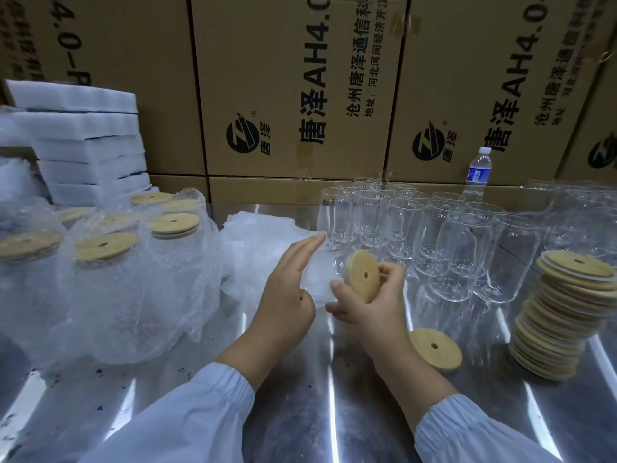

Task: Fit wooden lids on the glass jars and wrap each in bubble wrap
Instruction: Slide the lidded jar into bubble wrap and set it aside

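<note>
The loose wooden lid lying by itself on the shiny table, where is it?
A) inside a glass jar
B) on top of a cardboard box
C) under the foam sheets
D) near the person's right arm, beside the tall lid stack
D: the loose wooden lid lies flat on the metal table, just right of the right forearm and left of the tall lid stack.

Left: wrapped jars point(110, 262) on the surface point(300, 412), foam sheets point(83, 142) stacked behind them.
Centre: loose bubble wrap point(263, 242); lidded jar point(337, 279) in front of it, left hand point(287, 295) and right hand point(370, 305) on it.
Right: empty jars point(450, 238); lid stack point(561, 315) nearer; single lid point(435, 349) left of stack.
Back: cartons point(293, 88); water bottle point(479, 172) before them.
</note>
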